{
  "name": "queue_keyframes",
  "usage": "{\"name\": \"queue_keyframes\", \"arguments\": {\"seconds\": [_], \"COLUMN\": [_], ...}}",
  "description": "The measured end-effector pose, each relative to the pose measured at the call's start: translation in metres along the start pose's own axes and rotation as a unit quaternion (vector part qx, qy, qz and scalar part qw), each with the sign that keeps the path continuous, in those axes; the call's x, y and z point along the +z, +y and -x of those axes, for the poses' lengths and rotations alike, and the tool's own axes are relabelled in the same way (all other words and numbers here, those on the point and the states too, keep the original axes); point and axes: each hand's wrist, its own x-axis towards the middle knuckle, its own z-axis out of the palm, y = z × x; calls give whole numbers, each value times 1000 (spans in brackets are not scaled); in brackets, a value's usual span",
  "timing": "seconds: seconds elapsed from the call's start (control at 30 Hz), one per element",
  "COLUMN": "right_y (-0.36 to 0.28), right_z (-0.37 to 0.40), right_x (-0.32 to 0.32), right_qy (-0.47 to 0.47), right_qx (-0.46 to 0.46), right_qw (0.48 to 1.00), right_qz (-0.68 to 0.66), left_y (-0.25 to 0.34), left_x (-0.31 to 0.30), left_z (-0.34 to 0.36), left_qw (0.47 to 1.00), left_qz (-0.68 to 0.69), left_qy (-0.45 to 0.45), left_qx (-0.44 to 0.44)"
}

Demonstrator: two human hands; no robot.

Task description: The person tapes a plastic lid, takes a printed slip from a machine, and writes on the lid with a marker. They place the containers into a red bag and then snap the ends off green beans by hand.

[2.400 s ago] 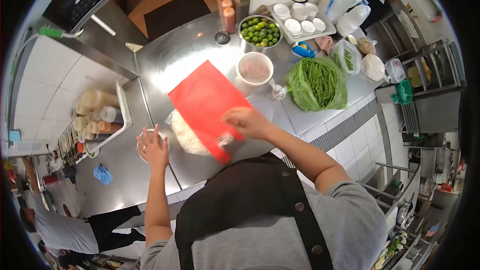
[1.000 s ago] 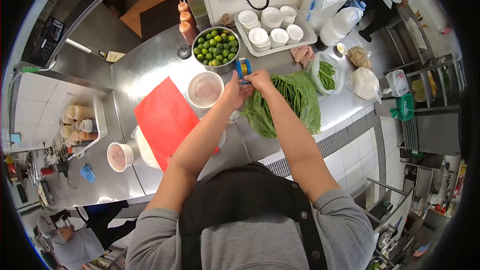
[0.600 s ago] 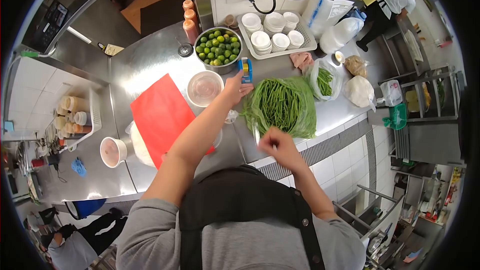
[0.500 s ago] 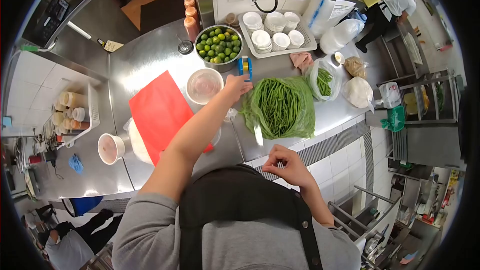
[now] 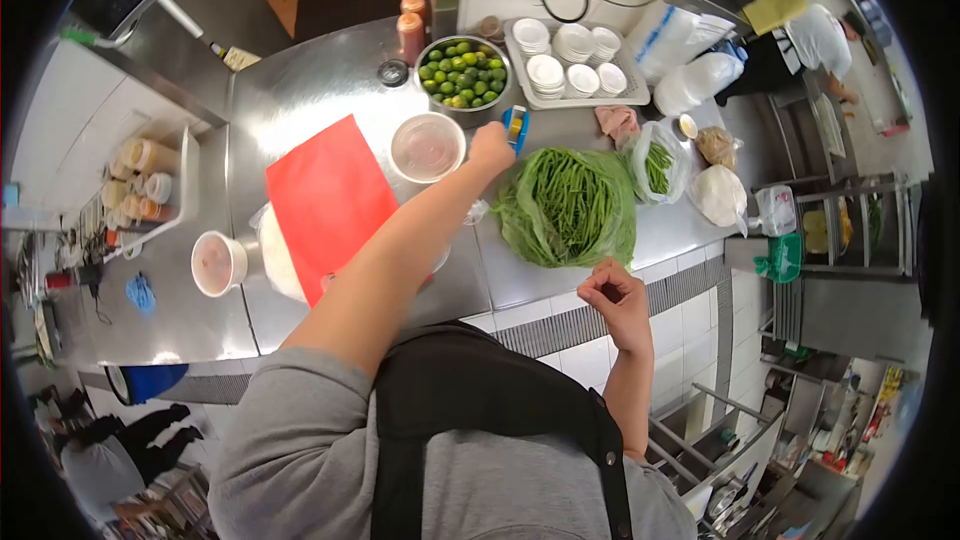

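Observation:
My left hand [image 5: 491, 147] reaches across the steel counter with curled fingers against the near-left side of a blue tape dispenser [image 5: 516, 128]; its fingertips are partly hidden. My right hand [image 5: 617, 306] is raised in front of the counter, thumb and fingers pinched together; anything between them is too small to make out. Between the hands lies an open green plastic bag of green beans [image 5: 568, 205]. Left of my left hand stands a lidded round container [image 5: 427, 148]. A red sheet [image 5: 333, 202] lies under my left forearm, partly covering a white bag [image 5: 277, 258].
Limes fill a metal bowl [image 5: 463, 108] behind the container. Stacked white cups stand in a grey rack [image 5: 633, 92]. A smaller bag of beans [image 5: 657, 162] is at right. Another tub [image 5: 218, 264] stands at left. Two other people are farther off, at upper right and lower left.
My left hand has moved up to the tape dispenser, its fingers now curled instead of extended. The dispenser sits slightly tilted. My right hand has moved right and up, still pinched. The view has shifted.

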Motion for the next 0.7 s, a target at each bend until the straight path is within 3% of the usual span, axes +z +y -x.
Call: {"name": "queue_keyframes", "arguments": {"seconds": [0.13,0.2,0.27,0.33,0.4,0.47,0.5,0.6,0.67,0.7], "right_y": [-12,-15,-26,-35,-45,-57,-66,-74,-60,-46], "right_z": [8,13,14,4,-17,-44,-58,-100,-126,-142], "right_x": [4,-2,5,28,65,125,160,278,363,405], "right_qy": [-2,-60,-86,-87,-118,-163,-181,-259,-297,-315], "right_qx": [16,-14,-15,7,-8,-15,-20,-105,-187,-171], "right_qw": [999,996,994,995,993,985,981,945,915,900], "right_qz": [32,64,66,37,29,53,66,170,199,246], "left_y": [19,20,14,-17,-77,-134,-168,-281,-336,-364], "left_x": [-9,-30,-76,-145,-204,-262,-284,-305,-307,-306], "left_z": [15,25,42,70,111,182,217,295,340,351], "left_qw": [999,989,950,882,811,784,795,683,645,622], "left_qz": [9,56,191,423,525,540,505,552,498,487], "left_qy": [43,104,206,158,207,290,332,479,577,608], "left_qx": [20,86,138,132,157,98,54,-15,-65,-78]}}
